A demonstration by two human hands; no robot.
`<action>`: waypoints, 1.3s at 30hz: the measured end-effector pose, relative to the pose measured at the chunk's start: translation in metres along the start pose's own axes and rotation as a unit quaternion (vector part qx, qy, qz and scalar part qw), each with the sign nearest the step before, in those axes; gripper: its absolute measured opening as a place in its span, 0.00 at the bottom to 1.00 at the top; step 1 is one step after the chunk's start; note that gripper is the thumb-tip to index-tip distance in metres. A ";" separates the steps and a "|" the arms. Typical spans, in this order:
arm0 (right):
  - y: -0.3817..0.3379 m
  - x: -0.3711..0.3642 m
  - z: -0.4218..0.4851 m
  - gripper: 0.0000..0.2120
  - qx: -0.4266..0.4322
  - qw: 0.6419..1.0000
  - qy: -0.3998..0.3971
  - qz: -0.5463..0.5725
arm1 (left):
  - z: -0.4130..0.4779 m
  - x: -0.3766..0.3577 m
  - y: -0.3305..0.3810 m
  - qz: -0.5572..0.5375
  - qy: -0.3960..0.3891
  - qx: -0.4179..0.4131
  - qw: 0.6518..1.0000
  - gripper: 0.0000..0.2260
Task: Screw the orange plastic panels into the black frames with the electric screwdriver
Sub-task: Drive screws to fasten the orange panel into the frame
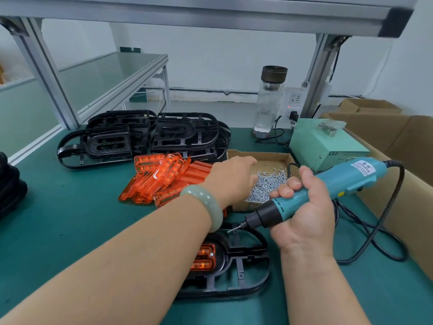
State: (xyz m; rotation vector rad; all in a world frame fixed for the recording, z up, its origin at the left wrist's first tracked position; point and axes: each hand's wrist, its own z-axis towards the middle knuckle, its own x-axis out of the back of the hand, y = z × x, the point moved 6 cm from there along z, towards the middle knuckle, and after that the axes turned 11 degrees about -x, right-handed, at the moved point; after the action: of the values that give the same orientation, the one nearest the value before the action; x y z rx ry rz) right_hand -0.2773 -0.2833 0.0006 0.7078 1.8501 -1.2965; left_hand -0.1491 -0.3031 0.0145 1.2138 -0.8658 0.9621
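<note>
Orange panel (ribbed) in black frame; right hand grips screwdriver — left hand: fingers hidden.

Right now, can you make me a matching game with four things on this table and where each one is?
Things:
1. electric screwdriver
2. screws
3. orange panels
4. glass bottle

Places:
A. loose in the cardboard tray
B. standing upright at the back
C. gripped by the right hand
D. heaped on the green mat, in front of the stacked black frames

Pairs: 1-C, 2-A, 3-D, 4-B
</note>
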 end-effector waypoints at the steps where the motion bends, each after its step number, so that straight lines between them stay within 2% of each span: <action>1: 0.000 0.000 0.000 0.06 -0.002 1.000 0.002 0.002 | 0.007 -0.006 -0.001 0.018 -0.026 0.007 0.999 0.18; 6: -0.001 0.001 0.002 0.07 -0.007 1.000 0.010 0.011 | 0.020 -0.020 -0.008 0.049 -0.091 0.025 0.994 0.18; 9: -0.001 0.001 0.002 0.07 -0.003 1.000 0.016 0.008 | 0.021 -0.026 -0.006 0.093 -0.143 0.014 0.985 0.23; 12: 0.000 0.001 0.001 0.07 -0.001 1.000 0.019 0.009 | 0.020 -0.028 -0.001 0.088 -0.178 0.010 0.980 0.27; 14: 0.000 0.001 0.001 0.07 -0.003 1.000 0.020 0.013 | 0.022 -0.027 0.004 0.104 -0.171 -0.026 0.979 0.21; 16: 0.000 0.001 0.001 0.07 -0.003 1.000 0.021 0.014 | 0.023 -0.024 0.006 0.132 -0.162 -0.047 0.977 0.22; 22: 0.000 0.001 0.001 0.08 -0.002 1.000 0.020 0.005 | 0.022 -0.015 0.010 0.136 -0.100 -0.068 0.983 0.13; 26: 0.000 0.001 0.001 0.07 -0.001 1.000 0.019 0.003 | 0.016 -0.010 0.008 0.043 -0.058 -0.051 0.996 0.08; 30: 0.000 0.001 0.001 0.06 -0.001 1.000 0.019 0.003 | 0.012 0.003 0.011 -0.048 0.026 -0.025 0.998 0.07; 33: 0.000 0.002 0.002 0.06 0.000 1.000 0.018 0.002 | 0.009 0.007 0.007 -0.169 0.072 0.006 0.983 0.04; 39: 0.000 0.003 0.003 0.06 -0.004 1.000 0.017 0.003 | 0.005 0.005 -0.003 -0.309 0.094 0.076 0.943 0.12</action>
State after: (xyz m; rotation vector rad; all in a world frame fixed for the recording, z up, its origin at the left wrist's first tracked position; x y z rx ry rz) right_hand -0.2778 -0.2861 -0.0026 0.7355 1.8774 -1.2808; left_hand -0.1449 -0.3076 0.0185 1.3823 -0.2250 0.6187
